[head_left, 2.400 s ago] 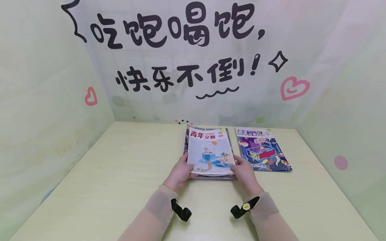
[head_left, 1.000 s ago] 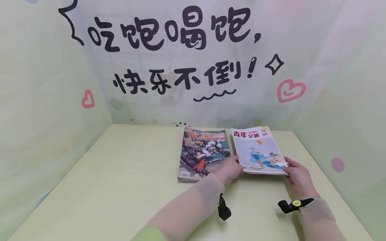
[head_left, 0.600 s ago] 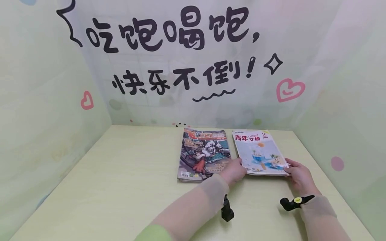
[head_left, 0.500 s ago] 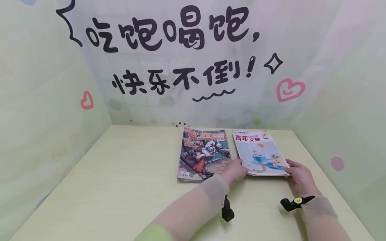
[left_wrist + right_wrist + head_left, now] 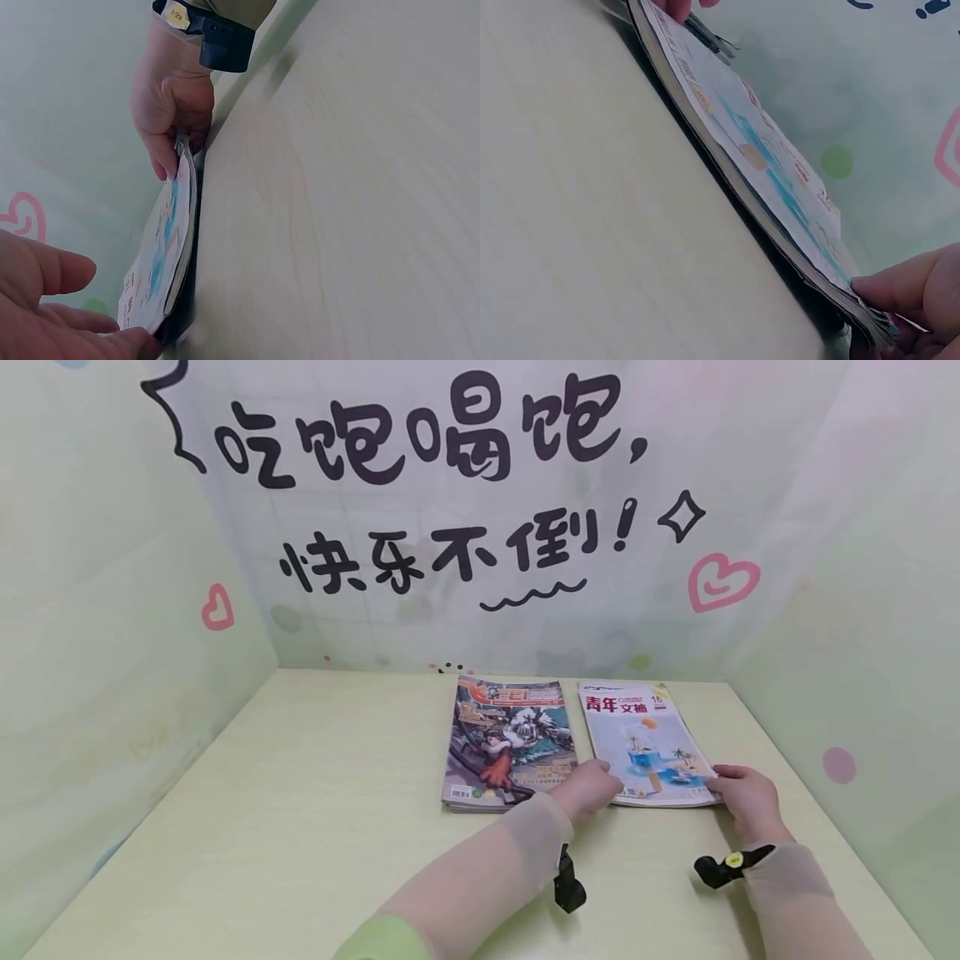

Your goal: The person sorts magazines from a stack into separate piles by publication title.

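A white youth-digest magazine (image 5: 648,743) with a beach-scene cover lies at the table's right, on top of another magazine (image 5: 603,687) whose upper edge peeks out. My right hand (image 5: 750,797) pinches its near right corner, thumb above and fingers below, as the right wrist view also shows. At its near left corner is my left hand (image 5: 588,789). In the left wrist view the left hand's fingers (image 5: 71,271) are spread fairly straight, and one fingertip touches the corner. Left of it sits a stack of magazines (image 5: 502,735), topped by a comic-style cover; my left wrist partly hides its near right corner.
The pale wooden table (image 5: 300,827) stretches to the left and front. A printed cloth backdrop (image 5: 375,618) with large black characters stands behind, with side panels left and right.
Both hands have carried the white magazine off the middle stack rightward onto the other magazine. That uncovered the comic-style cover. Since half a second ago, the white magazine's near edge has shifted slightly toward me.
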`<action>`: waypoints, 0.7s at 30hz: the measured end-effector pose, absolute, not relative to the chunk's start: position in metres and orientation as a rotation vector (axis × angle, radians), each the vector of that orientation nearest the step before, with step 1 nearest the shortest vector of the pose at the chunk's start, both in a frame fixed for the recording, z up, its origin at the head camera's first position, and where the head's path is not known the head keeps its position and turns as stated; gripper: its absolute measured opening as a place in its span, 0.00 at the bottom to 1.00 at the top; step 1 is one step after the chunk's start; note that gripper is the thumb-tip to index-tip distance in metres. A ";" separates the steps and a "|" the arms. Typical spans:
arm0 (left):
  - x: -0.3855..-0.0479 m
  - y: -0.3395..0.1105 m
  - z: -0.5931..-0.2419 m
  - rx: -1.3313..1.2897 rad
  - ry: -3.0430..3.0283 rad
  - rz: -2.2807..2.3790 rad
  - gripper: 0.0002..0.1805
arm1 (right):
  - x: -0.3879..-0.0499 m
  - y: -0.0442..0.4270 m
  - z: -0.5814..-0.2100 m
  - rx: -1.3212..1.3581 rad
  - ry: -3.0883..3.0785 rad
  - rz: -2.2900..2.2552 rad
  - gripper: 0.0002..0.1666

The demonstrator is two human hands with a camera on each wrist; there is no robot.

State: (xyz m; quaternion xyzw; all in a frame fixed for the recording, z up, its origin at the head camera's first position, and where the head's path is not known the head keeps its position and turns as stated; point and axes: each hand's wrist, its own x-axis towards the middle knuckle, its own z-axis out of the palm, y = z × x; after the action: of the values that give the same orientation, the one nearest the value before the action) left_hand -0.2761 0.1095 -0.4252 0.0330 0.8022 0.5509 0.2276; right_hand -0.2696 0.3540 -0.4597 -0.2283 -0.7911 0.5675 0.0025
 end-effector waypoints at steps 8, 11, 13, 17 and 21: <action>-0.276 0.101 -0.416 0.101 2.169 1.645 0.30 | -0.267 0.345 -0.448 -0.674 -2.593 1.588 0.32; -0.280 0.092 -0.415 0.116 2.181 1.651 0.28 | -0.269 0.334 -0.440 -0.616 -2.618 1.518 0.31; -0.284 0.084 -0.415 0.140 2.212 1.637 0.26 | -0.271 0.324 -0.435 -0.584 -2.605 1.520 0.30; -0.292 0.067 -0.416 0.173 2.271 1.610 0.25 | -0.277 0.302 -0.428 -0.526 -2.588 1.579 0.30; -0.299 0.049 -0.416 0.178 2.296 1.610 0.26 | -0.283 0.278 -0.426 -0.461 -2.602 1.630 0.30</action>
State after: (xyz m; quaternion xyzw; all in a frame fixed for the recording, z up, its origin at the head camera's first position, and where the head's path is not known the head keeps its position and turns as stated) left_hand -0.2988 0.0491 -0.4158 0.0624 0.8058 0.5653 0.1651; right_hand -0.2834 0.2776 -0.4260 -0.1484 -0.8379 0.5249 0.0181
